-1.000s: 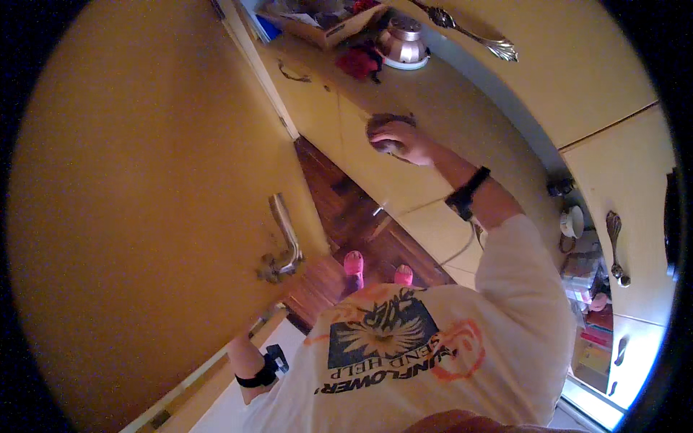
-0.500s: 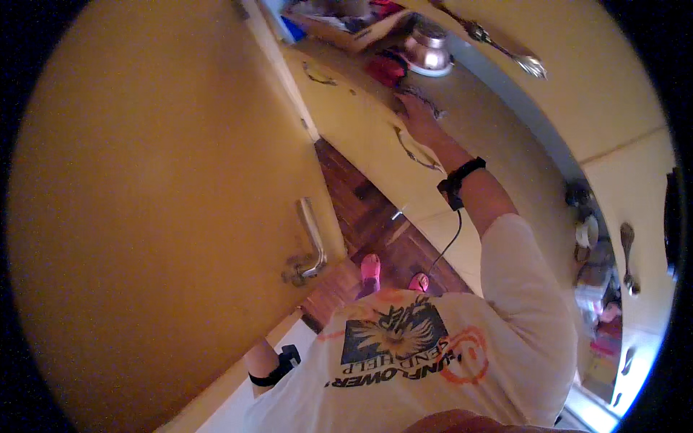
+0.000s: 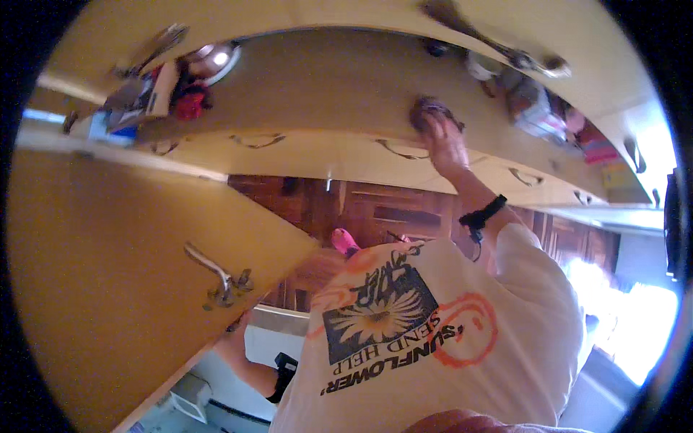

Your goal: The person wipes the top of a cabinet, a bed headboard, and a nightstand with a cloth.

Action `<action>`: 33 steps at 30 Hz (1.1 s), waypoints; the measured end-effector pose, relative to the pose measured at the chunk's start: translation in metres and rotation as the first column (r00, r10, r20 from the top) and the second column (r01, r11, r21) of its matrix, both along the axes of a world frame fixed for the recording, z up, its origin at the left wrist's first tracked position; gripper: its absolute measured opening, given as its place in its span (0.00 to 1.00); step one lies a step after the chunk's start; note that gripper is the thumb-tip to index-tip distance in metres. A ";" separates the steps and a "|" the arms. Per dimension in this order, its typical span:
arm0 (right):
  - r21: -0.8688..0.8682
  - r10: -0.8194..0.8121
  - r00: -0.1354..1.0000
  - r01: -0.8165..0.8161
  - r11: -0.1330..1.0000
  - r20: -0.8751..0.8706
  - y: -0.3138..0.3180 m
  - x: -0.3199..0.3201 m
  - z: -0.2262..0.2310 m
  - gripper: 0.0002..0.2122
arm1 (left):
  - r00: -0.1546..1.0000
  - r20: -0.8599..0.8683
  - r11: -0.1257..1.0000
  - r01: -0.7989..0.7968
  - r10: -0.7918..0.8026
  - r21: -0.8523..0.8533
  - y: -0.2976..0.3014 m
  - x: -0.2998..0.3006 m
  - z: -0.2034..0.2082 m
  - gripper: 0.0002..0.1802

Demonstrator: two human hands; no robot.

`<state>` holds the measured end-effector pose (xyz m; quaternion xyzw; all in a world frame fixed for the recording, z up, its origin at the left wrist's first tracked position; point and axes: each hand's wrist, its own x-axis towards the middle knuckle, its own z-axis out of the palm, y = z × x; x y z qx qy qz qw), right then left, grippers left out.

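My right hand (image 3: 444,146) reaches out over the wooden-toned counter (image 3: 325,86), its fingers pressed on a dark, bunched cloth (image 3: 429,114). The blur hides the cloth's finer detail. A black band with a small box circles that wrist. Low on the left, my left hand (image 3: 238,335) is at the edge of a yellowish door (image 3: 130,238). Its fingers are mostly hidden there, so their grip does not show. The door's metal lever handle (image 3: 209,270) sits just above that hand.
A shiny metal pot-like object (image 3: 211,61), a red item (image 3: 190,102) and a box (image 3: 160,90) stand at the counter's left end. Packages (image 3: 530,108) crowd its right part. Drawers with curved handles (image 3: 401,149) line the front; cupboard doors (image 3: 310,14) hang above.
My view has swung right along the counter. My right hand has moved right over the counter with the dark cloth. More of my left forearm shows beside the door.
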<state>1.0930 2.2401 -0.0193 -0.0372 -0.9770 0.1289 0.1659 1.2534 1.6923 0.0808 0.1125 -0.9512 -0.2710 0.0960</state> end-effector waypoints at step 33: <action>-0.992 -0.680 0.728 -0.126 -0.017 -0.081 0.073 0.257 0.090 0.18 | 0.784 -0.012 0.680 0.531 -0.621 -0.506 0.074 -0.120 0.083 0.31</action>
